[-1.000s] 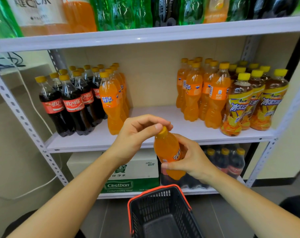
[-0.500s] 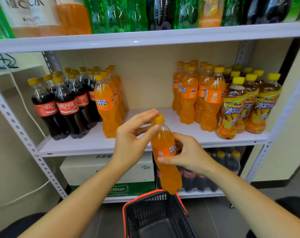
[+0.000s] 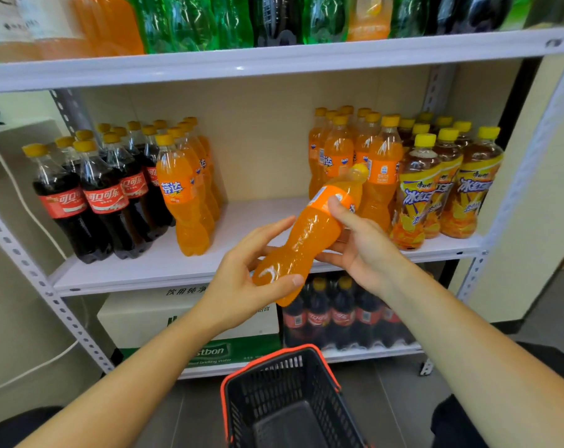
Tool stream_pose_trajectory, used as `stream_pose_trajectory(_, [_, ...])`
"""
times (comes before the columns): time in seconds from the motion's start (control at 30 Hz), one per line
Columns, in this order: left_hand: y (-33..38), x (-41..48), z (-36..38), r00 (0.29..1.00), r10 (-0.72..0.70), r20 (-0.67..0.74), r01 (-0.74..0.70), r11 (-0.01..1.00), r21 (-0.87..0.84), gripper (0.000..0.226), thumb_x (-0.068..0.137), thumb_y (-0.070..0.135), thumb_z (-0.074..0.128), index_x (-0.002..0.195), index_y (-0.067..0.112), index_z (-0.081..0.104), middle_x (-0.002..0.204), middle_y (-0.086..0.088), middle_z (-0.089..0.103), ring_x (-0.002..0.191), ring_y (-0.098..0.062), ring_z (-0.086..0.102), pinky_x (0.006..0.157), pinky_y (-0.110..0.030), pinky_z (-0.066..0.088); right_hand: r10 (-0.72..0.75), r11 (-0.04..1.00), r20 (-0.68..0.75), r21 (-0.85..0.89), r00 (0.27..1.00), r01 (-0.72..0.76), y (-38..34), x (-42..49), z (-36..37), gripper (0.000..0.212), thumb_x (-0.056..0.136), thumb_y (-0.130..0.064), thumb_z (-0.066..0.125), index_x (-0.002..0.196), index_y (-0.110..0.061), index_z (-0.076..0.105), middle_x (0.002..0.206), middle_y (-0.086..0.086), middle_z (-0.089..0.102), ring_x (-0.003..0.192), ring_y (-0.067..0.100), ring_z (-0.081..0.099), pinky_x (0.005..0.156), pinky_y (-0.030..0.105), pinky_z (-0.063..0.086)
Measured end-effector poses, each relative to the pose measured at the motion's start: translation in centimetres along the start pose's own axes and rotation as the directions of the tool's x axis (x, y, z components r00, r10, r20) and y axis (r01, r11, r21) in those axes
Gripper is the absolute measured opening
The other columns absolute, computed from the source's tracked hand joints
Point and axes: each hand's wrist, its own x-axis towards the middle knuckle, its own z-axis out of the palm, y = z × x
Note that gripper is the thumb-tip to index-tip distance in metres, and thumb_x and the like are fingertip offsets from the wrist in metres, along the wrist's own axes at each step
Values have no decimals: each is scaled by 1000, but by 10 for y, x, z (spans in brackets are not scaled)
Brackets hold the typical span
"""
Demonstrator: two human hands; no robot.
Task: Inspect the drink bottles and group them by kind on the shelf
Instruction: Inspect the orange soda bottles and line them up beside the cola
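Observation:
I hold an orange soda bottle [image 3: 309,234] tilted, cap up to the right, in front of the middle shelf [image 3: 164,270]. My left hand [image 3: 241,282] grips its base, thumb across the bottom. My right hand [image 3: 361,250] holds it near the label, thumb on the orange band. On the shelf stand cola bottles [image 3: 96,195] at the left, a row of orange soda bottles [image 3: 183,195] beside them, more orange soda bottles [image 3: 348,156] right of centre, and iced tea bottles [image 3: 445,185] at the far right.
A black basket with a red rim [image 3: 287,396] sits on the floor below my arms. The lower shelf holds a water carton [image 3: 183,321] and packed cola bottles [image 3: 338,318]. Large green, orange and dark bottles [image 3: 209,21] line the top shelf. A bare gap lies mid-shelf.
The bottle went from upright to tilted, cap swinging right. My left hand left the cap and moved down to the base. The bottle rose toward the shelf.

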Motion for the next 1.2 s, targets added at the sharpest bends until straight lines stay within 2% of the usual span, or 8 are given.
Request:
stream_pose_trajectory(0.17, [4,-4,-8,993,103,-54,-99,993,60,70,78,32,84,142,25,56,147,9,53,133,-19,54,88,-33,59,84,976,-43,203,996,-73,2,4,1,63,82,-50,75,134,-22,55,112,10,77,98,26,77,66,38,63])
stream_pose_trajectory(0.37, [8,0,-17,997,5,-75,-31,935,-354,60,73,16,85,130,21,67,132,0,69,112,-27,71,83,-34,60,123,958,12,260,992,-122,5,6,4,67,86,-58,69,138,-17,55,118,13,75,104,28,75,78,41,64])
stream_pose_trajectory(0.47, [7,3,-23,999,9,-47,-28,909,-416,51,74,13,84,123,27,73,129,-4,71,114,-29,70,86,-36,59,144,944,42,293,989,-150,8,8,7,66,90,-58,67,140,-18,53,121,16,74,106,32,74,84,45,62])
stream_pose_trajectory(0.6, [2,2,-28,999,-27,-27,10,870,-493,45,77,21,85,120,29,74,129,-4,71,112,-26,70,84,-38,60,143,921,77,355,987,-162,8,8,9,66,89,-49,72,143,-17,52,122,19,72,106,34,74,76,43,63])
stream_pose_trajectory(0.73, [-1,2,-34,986,-142,-86,74,841,-536,25,86,30,69,109,28,79,109,2,74,101,-15,70,75,-30,60,97,926,112,355,989,-131,11,8,10,68,80,-29,78,141,-13,53,123,18,72,110,33,72,78,40,63])
stream_pose_trajectory(0.83, [-6,2,-39,978,-181,-107,107,866,-489,27,84,36,70,107,22,76,110,-3,73,98,-17,68,71,-31,59,65,941,97,325,993,-93,14,10,13,63,77,-25,79,134,-13,57,120,16,74,109,31,73,77,42,63])
stream_pose_trajectory(1.0, [-20,0,-46,973,-226,-50,208,948,-242,47,75,21,84,119,23,68,123,3,70,104,-22,72,79,-34,61,-3,988,18,153,1000,0,20,13,18,57,77,-28,80,129,-17,60,113,9,77,103,24,75,73,40,63])
stream_pose_trajectory(1.2, [-40,-2,-49,977,-213,-8,213,973,93,65,72,20,93,130,25,64,127,12,65,108,-6,66,82,-25,59,-115,992,-29,-64,993,113,19,18,30,58,77,-28,83,130,-20,61,119,1,75,104,20,75,71,36,63])
